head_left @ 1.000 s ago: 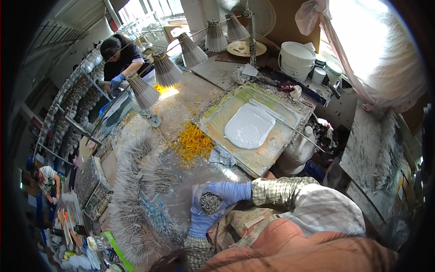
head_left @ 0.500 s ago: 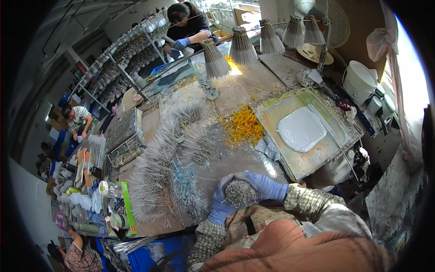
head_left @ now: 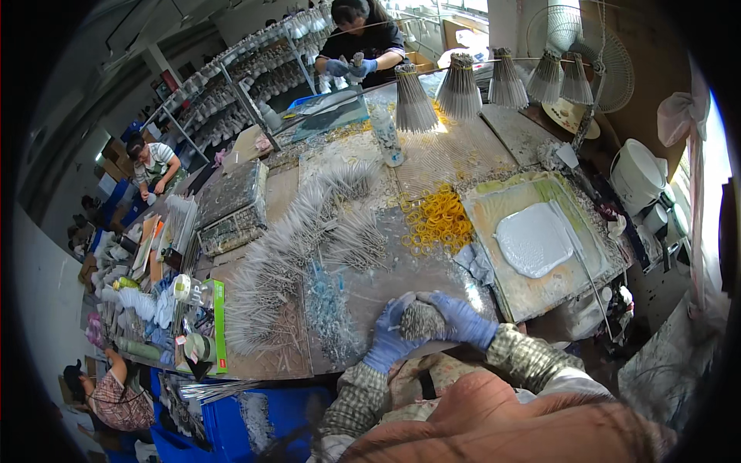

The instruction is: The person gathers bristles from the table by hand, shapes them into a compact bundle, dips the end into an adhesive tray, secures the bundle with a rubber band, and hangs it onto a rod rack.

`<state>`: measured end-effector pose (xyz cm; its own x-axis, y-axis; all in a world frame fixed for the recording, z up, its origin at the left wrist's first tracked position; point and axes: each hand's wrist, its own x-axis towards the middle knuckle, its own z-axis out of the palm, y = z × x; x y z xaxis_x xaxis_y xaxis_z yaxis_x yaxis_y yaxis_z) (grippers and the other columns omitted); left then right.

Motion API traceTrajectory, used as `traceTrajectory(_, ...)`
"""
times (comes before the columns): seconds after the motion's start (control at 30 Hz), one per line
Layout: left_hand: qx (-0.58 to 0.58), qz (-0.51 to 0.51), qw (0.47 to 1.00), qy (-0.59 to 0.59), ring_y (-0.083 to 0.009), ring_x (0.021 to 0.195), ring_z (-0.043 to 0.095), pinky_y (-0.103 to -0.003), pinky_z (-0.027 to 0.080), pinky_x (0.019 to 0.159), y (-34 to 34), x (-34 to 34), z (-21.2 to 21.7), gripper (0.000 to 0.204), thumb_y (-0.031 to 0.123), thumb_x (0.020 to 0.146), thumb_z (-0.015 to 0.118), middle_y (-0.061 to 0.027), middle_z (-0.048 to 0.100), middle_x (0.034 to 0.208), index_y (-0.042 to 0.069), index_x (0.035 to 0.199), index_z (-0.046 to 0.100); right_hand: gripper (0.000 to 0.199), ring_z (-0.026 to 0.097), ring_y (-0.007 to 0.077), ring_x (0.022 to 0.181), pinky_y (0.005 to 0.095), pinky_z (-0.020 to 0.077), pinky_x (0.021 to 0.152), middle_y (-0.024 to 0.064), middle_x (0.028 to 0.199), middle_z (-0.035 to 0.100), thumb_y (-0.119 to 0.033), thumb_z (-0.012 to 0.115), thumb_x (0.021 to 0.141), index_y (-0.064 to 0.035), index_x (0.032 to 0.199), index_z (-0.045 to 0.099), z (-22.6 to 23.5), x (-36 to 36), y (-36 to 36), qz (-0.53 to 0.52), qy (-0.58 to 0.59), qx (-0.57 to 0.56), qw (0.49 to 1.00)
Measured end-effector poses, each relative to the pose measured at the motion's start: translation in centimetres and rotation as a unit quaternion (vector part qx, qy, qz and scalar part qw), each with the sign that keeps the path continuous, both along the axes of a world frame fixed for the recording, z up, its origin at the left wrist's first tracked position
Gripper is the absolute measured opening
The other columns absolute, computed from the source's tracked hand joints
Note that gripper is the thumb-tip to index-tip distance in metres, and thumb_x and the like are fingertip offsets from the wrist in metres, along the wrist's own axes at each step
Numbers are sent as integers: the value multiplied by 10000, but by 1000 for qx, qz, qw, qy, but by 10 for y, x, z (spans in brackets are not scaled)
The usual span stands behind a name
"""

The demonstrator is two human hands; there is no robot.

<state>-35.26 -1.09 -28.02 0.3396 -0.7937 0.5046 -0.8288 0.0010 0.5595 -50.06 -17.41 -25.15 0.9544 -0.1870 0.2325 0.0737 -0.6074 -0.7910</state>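
Observation:
Both my hands wear blue gloves and close around one round bundle of thin grey sticks (head_left: 421, 319) at the near edge of the worktable (head_left: 386, 266). My left hand (head_left: 388, 343) cups the bundle from the left and below. My right hand (head_left: 461, 317) wraps it from the right. Just beyond the bundle lie fans of loose grey sticks (head_left: 309, 247) and a strip of bluish pieces (head_left: 328, 305). A heap of yellow rubber bands (head_left: 437, 218) sits further back, next to a tray with a white paste patch (head_left: 534, 241).
Tied stick bundles (head_left: 459, 85) hang from a line over the table's far half. A person in blue gloves (head_left: 359, 46) works at the far end; others sit at left (head_left: 153, 163) and lower left (head_left: 108, 393). White buckets (head_left: 639, 174), a fan (head_left: 583, 54) and blue crates (head_left: 255, 417) surround the table.
The view has swung so the table sits more centred and more of the left side shows. My hands stay closed on the stick bundle at the near edge.

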Motion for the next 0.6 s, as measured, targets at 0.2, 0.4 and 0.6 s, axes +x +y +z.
traceTrajectory(0.2,84,-1,996,-19,-361,1213,615,-458,490,1065,9,1,-22,935,474,656,927,-152,642,1305,98,1412,524,883,573,423,1243,454,471,1038,233,1336,576,-402,856,786,-72,1487,432,-9,-6,7,-13,-43,-1,999)
traceTrajectory(0.4,42,13,999,12,-334,1268,562,-452,373,1170,14,-6,-13,823,477,750,849,-128,624,1340,89,1407,541,922,586,415,1230,443,486,1020,232,1341,579,-409,857,784,-39,1498,406,4,-10,9,-10,-85,-16,996)
traceTrajectory(0.6,75,7,992,101,-307,1330,516,-456,350,1185,8,-6,-5,821,529,779,802,-127,561,1427,94,1420,530,931,585,416,1236,444,484,1030,224,1350,573,-444,850,778,-46,1494,407,-5,-4,2,-3,-37,17,999)
